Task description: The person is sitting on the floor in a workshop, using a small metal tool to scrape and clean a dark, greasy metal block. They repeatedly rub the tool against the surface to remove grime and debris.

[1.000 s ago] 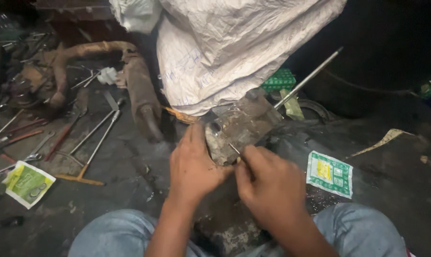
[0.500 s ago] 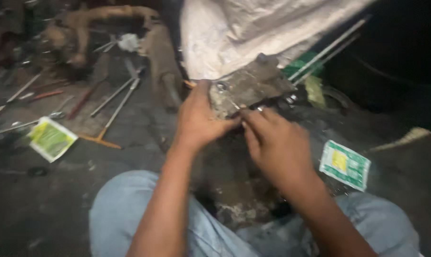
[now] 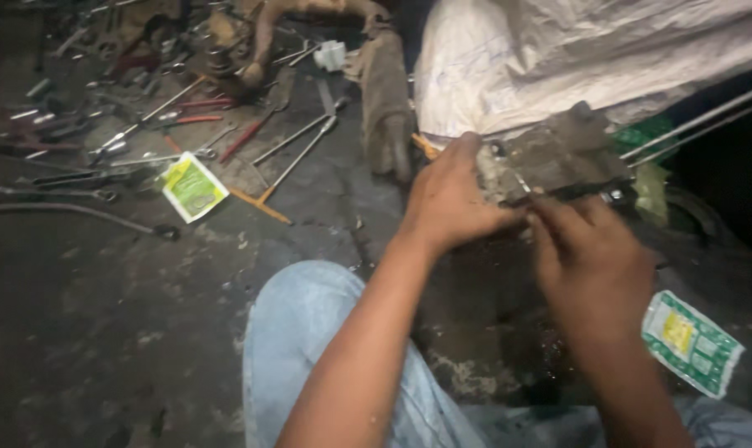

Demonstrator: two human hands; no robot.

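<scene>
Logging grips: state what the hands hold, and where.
Left hand grips the grimy metal part at its near-left end; right hand pinches something thin against it, unclear what.

One view only, from a camera worn on the person's head. It looks steeply down and forward over the person's own knees, in pale jeans point(image 3: 309, 348) along the bottom edge, onto a dark workshop floor point(image 3: 102, 315). The view is close: the left hand point(image 3: 450, 203) and right hand point(image 3: 591, 265) fill the centre and centre right. The upper left of the frame takes in scattered hand tools point(image 3: 293, 153); a white sack point(image 3: 575, 58) fills the upper right. No second view shares the scene.
</scene>
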